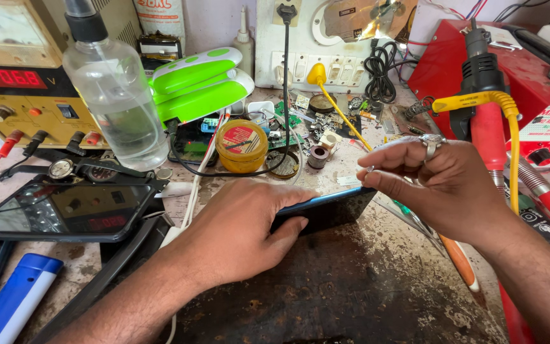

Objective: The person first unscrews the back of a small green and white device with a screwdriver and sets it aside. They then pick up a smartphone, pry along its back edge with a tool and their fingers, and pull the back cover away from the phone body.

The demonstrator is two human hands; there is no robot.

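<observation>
A dark phone (pixel 335 207) with a blue edge stands tilted on its side on a worn dark mat (pixel 351 286). My left hand (pixel 243 232) lies over the phone's left part and grips it, thumb on its front face. My right hand (pixel 437 185), wearing a ring, hovers at the phone's upper right corner. Its thumb and forefinger are pinched on a tiny metal piece (pixel 370 169), too small to identify.
A clear liquid bottle (pixel 112 89) stands at back left, before a power supply (pixel 14 83) with a red display. Another phone (pixel 65 210) lies at left. A yellow tin (pixel 241 145), a green lamp (pixel 198 79), loose parts, cables and a red station (pixel 536 83) crowd the bench.
</observation>
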